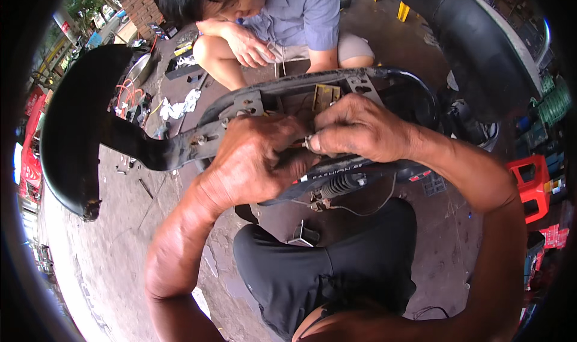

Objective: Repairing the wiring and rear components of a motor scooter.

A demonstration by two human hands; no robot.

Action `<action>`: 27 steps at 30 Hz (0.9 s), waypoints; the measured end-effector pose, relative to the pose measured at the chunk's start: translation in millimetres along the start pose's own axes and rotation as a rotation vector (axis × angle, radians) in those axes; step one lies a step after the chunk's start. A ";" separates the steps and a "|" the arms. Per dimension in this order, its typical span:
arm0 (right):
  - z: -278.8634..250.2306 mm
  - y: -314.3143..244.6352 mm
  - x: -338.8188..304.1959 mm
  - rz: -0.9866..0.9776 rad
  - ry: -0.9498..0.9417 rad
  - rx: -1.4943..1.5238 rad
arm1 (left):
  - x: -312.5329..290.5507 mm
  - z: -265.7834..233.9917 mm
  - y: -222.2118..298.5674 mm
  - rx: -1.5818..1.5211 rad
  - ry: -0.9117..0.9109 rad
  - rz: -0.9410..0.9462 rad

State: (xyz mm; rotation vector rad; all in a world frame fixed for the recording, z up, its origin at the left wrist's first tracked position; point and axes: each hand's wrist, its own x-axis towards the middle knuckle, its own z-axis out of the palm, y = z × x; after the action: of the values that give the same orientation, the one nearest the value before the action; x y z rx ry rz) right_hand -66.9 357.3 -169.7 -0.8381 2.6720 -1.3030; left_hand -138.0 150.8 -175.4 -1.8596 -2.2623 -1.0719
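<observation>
We are facing a black backrest at left, its metal bracket running toward our left hand, which is curling half-closed over the scooter frame before us, its grip hidden. The frame is looking heavy, stiff and perhaps slippery with grime, its rim probably offering the surest hold. Our right hand is bunching thumb and fingers nearly together; whether they are pinching anything, we are not telling.
</observation>
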 end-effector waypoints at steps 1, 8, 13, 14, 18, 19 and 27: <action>0.1 0.8 -1.3 -0.065 0.002 -0.073 | -0.4 0.2 0.9 0.007 0.004 0.011; 3.7 3.8 0.6 0.141 0.035 0.214 | -3.0 6.5 4.2 0.164 0.081 -0.062; 0.7 13.3 10.2 -0.078 -0.085 -0.187 | -4.4 9.7 2.9 0.288 0.099 -0.003; 2.6 13.9 10.5 -0.105 -0.063 -0.220 | -4.8 9.5 2.9 0.328 0.111 0.021; 7.9 12.0 10.3 -0.006 0.029 -0.147 | -4.0 11.7 0.5 0.383 0.104 0.029; 9.6 9.9 9.4 -0.006 0.024 -0.150 | -3.1 12.1 0.6 0.382 0.107 0.040; 15.4 7.7 3.1 0.120 0.129 -0.047 | -2.3 8.7 3.5 0.295 0.102 0.056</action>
State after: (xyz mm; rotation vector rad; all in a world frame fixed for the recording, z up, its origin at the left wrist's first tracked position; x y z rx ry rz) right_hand -68.7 348.6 -184.8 -0.6067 2.8116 -1.3144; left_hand -130.8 153.4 -181.3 -1.6990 -2.1585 -0.7575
